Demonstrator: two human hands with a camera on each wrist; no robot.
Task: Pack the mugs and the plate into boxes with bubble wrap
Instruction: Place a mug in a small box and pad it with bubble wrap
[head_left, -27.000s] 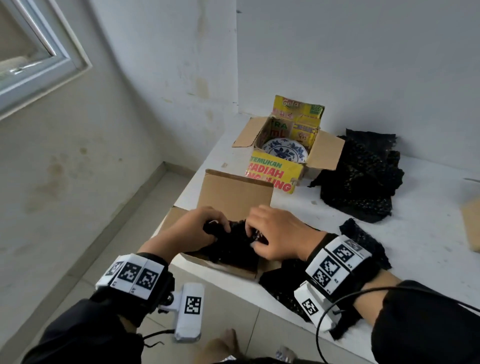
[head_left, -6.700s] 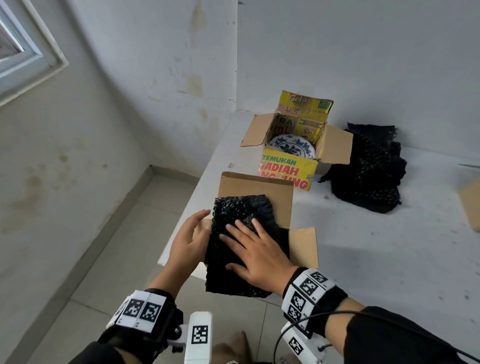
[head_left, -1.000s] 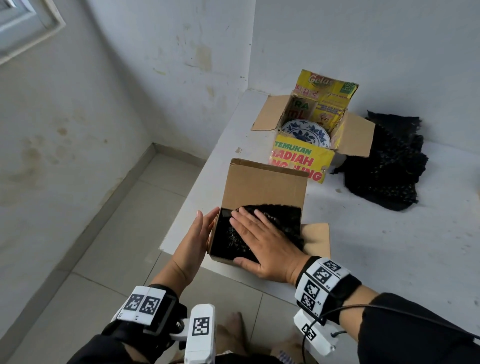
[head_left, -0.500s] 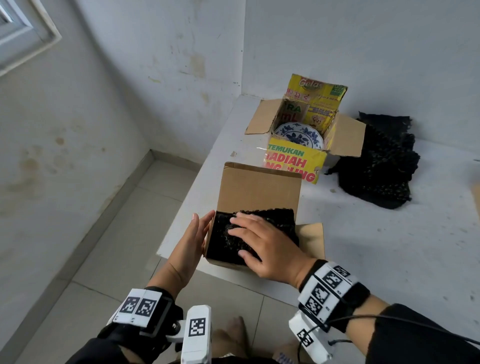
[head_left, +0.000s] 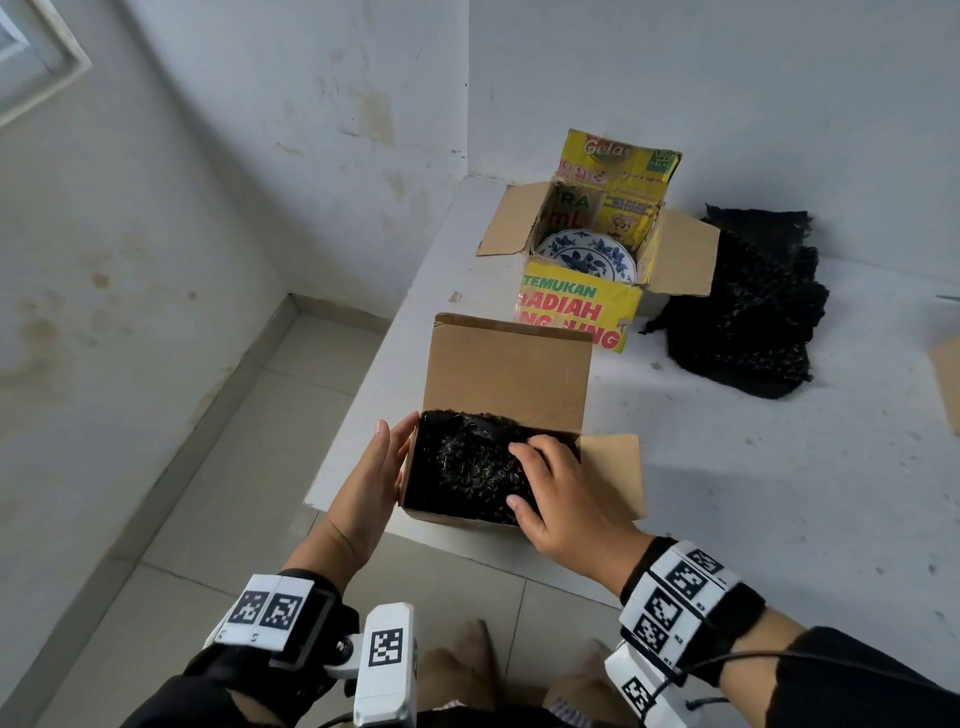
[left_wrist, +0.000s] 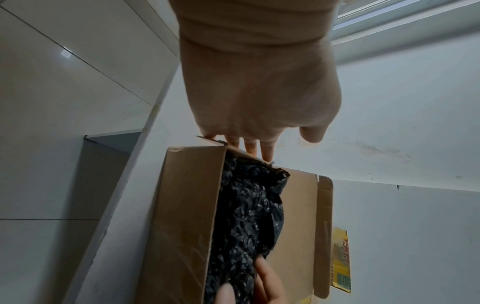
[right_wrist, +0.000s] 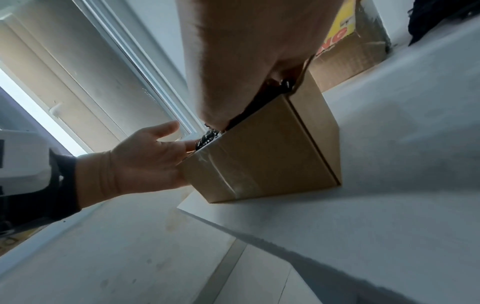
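Tucking the wrap into the near box

The right hand (head_left: 566, 499) lies on top of the black wrap (head_left: 467, 467) in the plain box (head_left: 506, 371), fingers bent loosely and pressing down, gripping nothing; the left hand (head_left: 371, 483) is flat with straight fingers against the box's left wall, bracing it at the worktop (head_left: 779, 493) edge. The mugs are not visible — presumably under the wrap. The tall back flap stands upright just beyond the right fingertips, its long edge running left to right, so the right hand is nearer for folding it over. The plate (head_left: 586, 255) sits bare in the yellow box (head_left: 576, 312) further back, spare wrap (head_left: 748, 322) just right of it.
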